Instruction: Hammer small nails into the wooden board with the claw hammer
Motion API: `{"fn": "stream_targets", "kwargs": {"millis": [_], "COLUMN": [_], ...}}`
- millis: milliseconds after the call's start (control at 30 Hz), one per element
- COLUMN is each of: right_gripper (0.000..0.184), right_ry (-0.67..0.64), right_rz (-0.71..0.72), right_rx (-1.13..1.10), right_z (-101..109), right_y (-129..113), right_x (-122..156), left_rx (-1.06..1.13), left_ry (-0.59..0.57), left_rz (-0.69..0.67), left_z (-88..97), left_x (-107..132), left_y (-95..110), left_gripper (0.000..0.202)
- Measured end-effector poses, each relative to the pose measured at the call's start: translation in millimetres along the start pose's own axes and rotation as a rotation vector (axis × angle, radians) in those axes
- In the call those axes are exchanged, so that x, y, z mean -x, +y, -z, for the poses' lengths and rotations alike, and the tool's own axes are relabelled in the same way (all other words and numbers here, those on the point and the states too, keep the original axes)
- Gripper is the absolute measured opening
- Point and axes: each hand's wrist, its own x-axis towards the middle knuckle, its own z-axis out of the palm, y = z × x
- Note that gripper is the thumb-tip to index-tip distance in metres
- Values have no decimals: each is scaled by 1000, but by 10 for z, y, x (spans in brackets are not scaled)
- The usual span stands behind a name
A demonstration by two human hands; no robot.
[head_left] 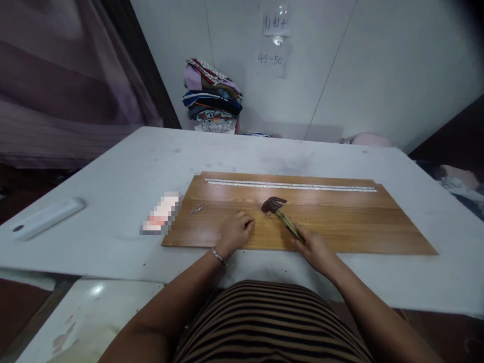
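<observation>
A long brown wooden board (340, 222) lies flat on the white table (124, 166). My right hand (315, 248) is wrapped round the handle of a hammer (278, 210) whose dark head rests on the board near a row of small nail marks. My left hand (235, 229) sits on the board just left of the hammer head, fingers curled in a pinch; what it holds is too small to make out. A few loose nails (197, 207) lie near the board's left end. A white measuring strip (291, 185) runs along the board's far edge.
A blurred pinkish box (161, 214) sits on the table left of the board. A white oblong device (45, 218) lies near the table's left edge. Folded clothes (212, 96) are stacked against the back wall, under paper notes (274, 43).
</observation>
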Motion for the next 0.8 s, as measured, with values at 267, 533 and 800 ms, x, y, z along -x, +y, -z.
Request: {"fn": "stream_targets", "kwargs": {"millis": [267, 533, 800], "right_gripper": [44, 45, 38], "right_ry": [-42, 0, 31], "right_rz": [-19, 18, 42], "right_rx": [28, -8, -9], "right_z": [-30, 23, -31], "right_y": [-7, 2, 79], "right_x": [8, 1, 4], "left_rx": [-9, -10, -5], "left_ry": [18, 24, 30], "left_rz": [-10, -6, -13], "left_z": [-24, -36, -36], "left_x": [-1, -5, -6], "left_y": [-22, -37, -29], "left_gripper": [24, 24, 24]}}
